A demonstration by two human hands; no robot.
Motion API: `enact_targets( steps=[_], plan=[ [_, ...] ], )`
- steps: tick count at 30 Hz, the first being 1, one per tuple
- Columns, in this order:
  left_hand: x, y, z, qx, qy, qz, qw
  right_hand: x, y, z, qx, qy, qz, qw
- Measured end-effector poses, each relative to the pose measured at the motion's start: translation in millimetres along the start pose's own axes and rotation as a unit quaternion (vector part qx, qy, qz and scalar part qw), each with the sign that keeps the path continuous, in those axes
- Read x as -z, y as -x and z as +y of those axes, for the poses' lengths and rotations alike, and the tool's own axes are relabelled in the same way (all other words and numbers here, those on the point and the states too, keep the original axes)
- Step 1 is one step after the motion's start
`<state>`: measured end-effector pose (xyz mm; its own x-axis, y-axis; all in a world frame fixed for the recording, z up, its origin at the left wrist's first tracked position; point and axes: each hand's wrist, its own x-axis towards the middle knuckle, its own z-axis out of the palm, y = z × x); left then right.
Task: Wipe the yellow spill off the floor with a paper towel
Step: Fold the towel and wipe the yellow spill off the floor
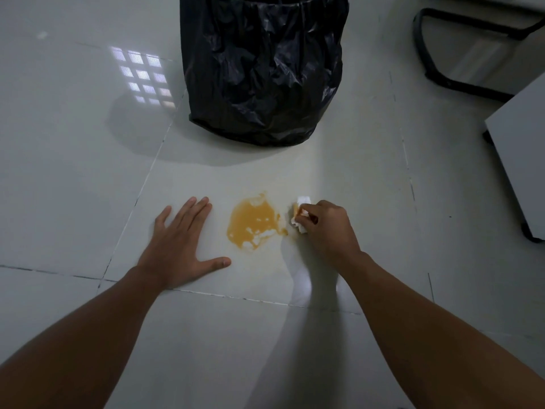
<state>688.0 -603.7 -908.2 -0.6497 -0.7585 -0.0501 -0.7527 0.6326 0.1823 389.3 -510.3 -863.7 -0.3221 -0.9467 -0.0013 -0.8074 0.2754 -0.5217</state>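
Note:
A yellow spill [253,222] lies on the pale tiled floor [88,172], between my two hands. My right hand [327,228] grips a crumpled white paper towel [301,214] and holds it down on the floor at the spill's right edge. A faint yellow smear shows just below the towel. My left hand [180,246] lies flat on the floor to the left of the spill, fingers spread and straight, a short gap away from it.
A bin lined with a black plastic bag [262,69] stands on the floor just beyond the spill. A black chair base [427,54] is at the top right, and a grey cabinet corner on a castor [519,160] juts in from the right edge.

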Motion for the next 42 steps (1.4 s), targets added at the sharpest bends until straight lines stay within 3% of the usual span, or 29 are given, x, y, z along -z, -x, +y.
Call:
enact_targets(
  steps=[9, 15, 23, 27, 30, 32, 38, 42],
  plan=[
    [0.7, 0.5, 0.3, -0.001, 0.001, 0.005, 1.0, -11.1, -1.6, 1.3, 0.0, -0.002, -0.031, 1.0],
    [0.8, 0.6, 1.3, 0.003, 0.001, 0.003, 1.0, -14.6, 14.4, 2.2, 0.068, 0.021, -0.075, 0.995],
    [1.9, 0.3, 1.8, 0.002, 0.008, 0.001, 1.0, 2.4, 8.8, 31.1, -0.015, -0.008, -0.006, 1.0],
    [3.3, 0.9, 1.3, 0.002, 0.01, 0.0, 1.0, -3.6, 37.8, 19.3, 0.07, 0.002, 0.007, 0.998],
    [2.3, -0.4, 1.9, 0.001, 0.01, 0.003, 1.0, -17.2, 42.0, 5.3, 0.173, 0.013, -0.034, 0.984],
    [1.4, 0.0, 0.5, 0.002, 0.003, 0.002, 1.0, -24.5, 32.2, 0.4, 0.189, 0.02, -0.056, 0.98],
    [1.9, -0.1, 1.1, 0.003, -0.002, 0.0, 1.0, -18.9, -30.7, -3.6, 0.074, 0.038, -0.039, 0.996],
    [4.4, -0.4, 1.9, 0.009, -0.001, -0.008, 1.0, -26.0, -65.7, -19.6, 0.094, 0.074, -0.069, 0.99]
  ],
)
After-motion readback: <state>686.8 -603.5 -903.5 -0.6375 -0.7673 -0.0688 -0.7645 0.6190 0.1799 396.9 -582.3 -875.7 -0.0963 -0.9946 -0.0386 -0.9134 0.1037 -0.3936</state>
